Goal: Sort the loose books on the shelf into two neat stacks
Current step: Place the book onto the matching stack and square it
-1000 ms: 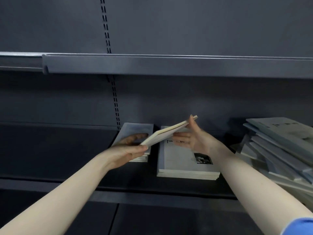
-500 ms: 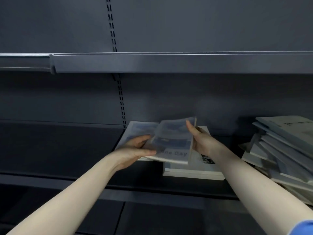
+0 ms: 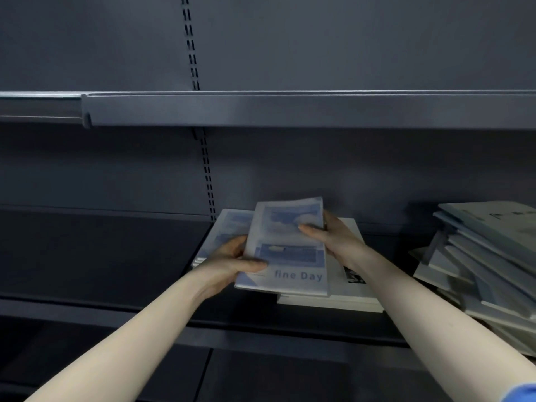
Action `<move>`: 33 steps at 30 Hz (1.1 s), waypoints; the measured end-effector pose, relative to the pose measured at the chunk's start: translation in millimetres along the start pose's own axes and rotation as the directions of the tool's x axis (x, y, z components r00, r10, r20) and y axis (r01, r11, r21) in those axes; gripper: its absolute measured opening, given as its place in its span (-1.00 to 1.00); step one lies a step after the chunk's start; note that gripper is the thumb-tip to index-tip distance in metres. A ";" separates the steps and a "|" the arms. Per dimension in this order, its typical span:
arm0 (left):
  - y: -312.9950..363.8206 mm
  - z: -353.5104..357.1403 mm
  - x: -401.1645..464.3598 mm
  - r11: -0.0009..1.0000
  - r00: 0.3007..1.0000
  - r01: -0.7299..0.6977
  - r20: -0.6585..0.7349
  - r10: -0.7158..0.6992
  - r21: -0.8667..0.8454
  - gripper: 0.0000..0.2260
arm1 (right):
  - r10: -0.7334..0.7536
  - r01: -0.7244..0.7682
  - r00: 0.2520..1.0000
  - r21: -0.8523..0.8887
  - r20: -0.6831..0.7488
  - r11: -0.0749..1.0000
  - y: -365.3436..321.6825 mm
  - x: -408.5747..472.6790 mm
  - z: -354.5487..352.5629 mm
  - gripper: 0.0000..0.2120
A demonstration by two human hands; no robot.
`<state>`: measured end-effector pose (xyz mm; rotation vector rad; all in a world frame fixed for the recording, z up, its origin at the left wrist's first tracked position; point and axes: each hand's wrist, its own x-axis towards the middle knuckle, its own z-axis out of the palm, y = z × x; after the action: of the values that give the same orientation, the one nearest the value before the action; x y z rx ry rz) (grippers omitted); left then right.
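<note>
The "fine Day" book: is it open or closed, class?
Closed. The "fine Day" book shows its whole front cover, gripped by the left hand and right hand.

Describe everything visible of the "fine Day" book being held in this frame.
The "fine Day" book is a thin paperback, its pale cover printed with blue blocks and its title along the near edge. It is held face up, tilted slightly, above the two stacks. The left hand grips its left edge, thumb on top; the right hand holds its right edge, fingers on the cover.
</note>
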<state>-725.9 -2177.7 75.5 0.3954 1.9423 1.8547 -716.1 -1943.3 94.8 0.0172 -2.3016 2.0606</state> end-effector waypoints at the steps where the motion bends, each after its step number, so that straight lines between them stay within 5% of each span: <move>1: -0.3 0.7 0.4 1.000 1.000 0.001 -0.030 -0.002 -0.016 -0.43 | -0.019 0.019 1.000 -0.027 -0.002 0.999 -0.1 1.0 0.7 -0.60; 8: -0.3 0.3 3.7 0.997 0.986 0.026 -0.160 -0.038 -0.078 -0.48 | -0.131 0.111 0.986 -0.180 -0.106 0.977 5.4 10.8 13.5 -0.58; 16: -4.1 -22.3 5.0 0.998 0.967 0.031 -0.252 -0.043 -0.050 -0.52 | -0.039 0.017 0.997 -0.272 -0.073 0.962 13.1 26.2 35.9 -0.57; 22: -8.6 -44.4 11.3 0.957 0.951 0.057 -0.308 0.034 0.283 -0.59 | -0.010 -0.047 0.991 -0.407 -0.137 0.912 23.8 43.0 62.1 -0.56; 25: -7.3 -51.5 12.6 0.897 0.941 0.096 -0.334 0.060 0.431 -0.49 | 0.014 -0.090 0.984 -0.432 -0.175 0.897 29.5 48.4 74.3 -0.59; 28: -9.0 -56.4 16.9 0.723 0.932 0.137 -0.336 0.138 0.677 -0.41 | 0.049 -0.151 0.975 -0.478 -0.219 0.865 32.1 50.8 82.2 -0.66; 33: -27.2 -72.3 32.4 0.495 0.911 0.220 -0.359 0.204 0.840 -0.59 | 0.105 -0.229 0.960 -0.516 -0.259 0.825 35.1 59.0 91.4 -0.71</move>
<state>-787.0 -2227.1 46.4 0.2627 3.1143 0.7654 -779.4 -2028.7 52.7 -0.4302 -2.7185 1.2956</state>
